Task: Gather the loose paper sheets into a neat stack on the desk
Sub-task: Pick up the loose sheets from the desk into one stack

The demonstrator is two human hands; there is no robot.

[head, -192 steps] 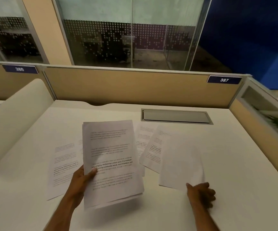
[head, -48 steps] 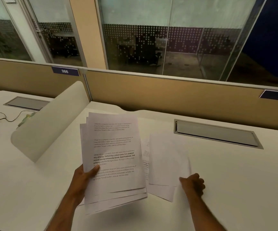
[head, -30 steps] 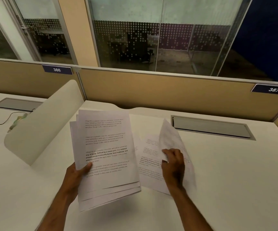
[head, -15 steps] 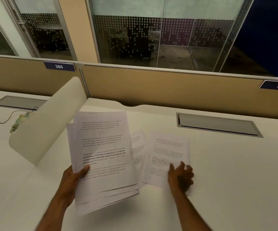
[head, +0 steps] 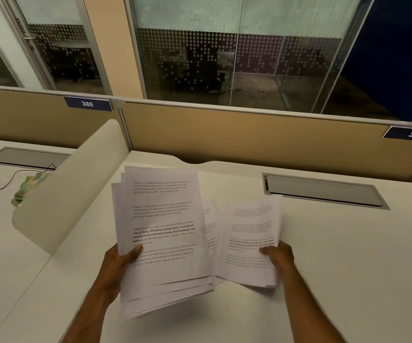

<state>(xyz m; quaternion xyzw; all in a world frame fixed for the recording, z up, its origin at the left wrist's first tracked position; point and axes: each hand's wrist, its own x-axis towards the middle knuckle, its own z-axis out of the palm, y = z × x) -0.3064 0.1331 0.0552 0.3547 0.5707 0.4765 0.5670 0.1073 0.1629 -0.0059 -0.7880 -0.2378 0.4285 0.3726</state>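
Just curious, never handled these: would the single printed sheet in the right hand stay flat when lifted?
Probably not. The single white printed paper sheet looks thin and floppy, already curving where the right hand pinches one edge. It likely weighs almost nothing and could slip from that grip.

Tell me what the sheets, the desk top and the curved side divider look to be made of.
Sheets: thin white office paper, matte, printed with black text; they flex and fan in the left hand.
Desk top: smooth off-white surface with a faint sheen, probably laminate; the core is hidden.
Curved divider: cream panel with a rounded corner and an even satin finish, likely plastic or coated board; hard to say which.
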